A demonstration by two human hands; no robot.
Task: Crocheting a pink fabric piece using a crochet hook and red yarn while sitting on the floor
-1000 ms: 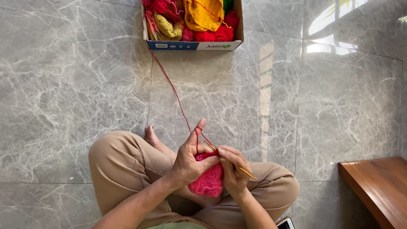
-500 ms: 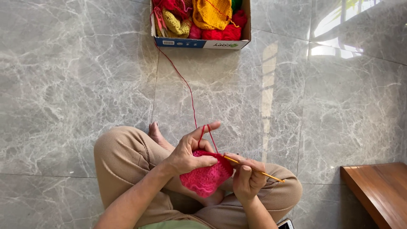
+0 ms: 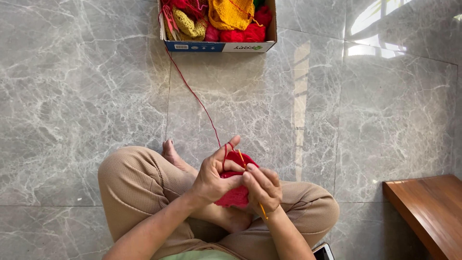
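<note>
I sit cross-legged on a grey marble floor. My left hand [image 3: 215, 175] grips a red crocheted piece [image 3: 235, 195] over my lap, with the red yarn strand [image 3: 192, 94] looped over its raised forefinger. My right hand [image 3: 262, 188] holds a thin yellow crochet hook [image 3: 261, 208], whose tip pokes into the top of the red piece between both hands. The strand runs up the floor to a cardboard box [image 3: 219, 46] at the top edge.
The box holds red yarn balls [image 3: 243, 33] and yellow knitted pieces [image 3: 231, 13]. A brown wooden bench corner [image 3: 426, 212] stands at the lower right. A phone corner [image 3: 323, 252] lies by my right knee.
My right hand has swung the hook from pointing out to the right back into the red piece, and both hands have closed together. The view has shifted slightly.
</note>
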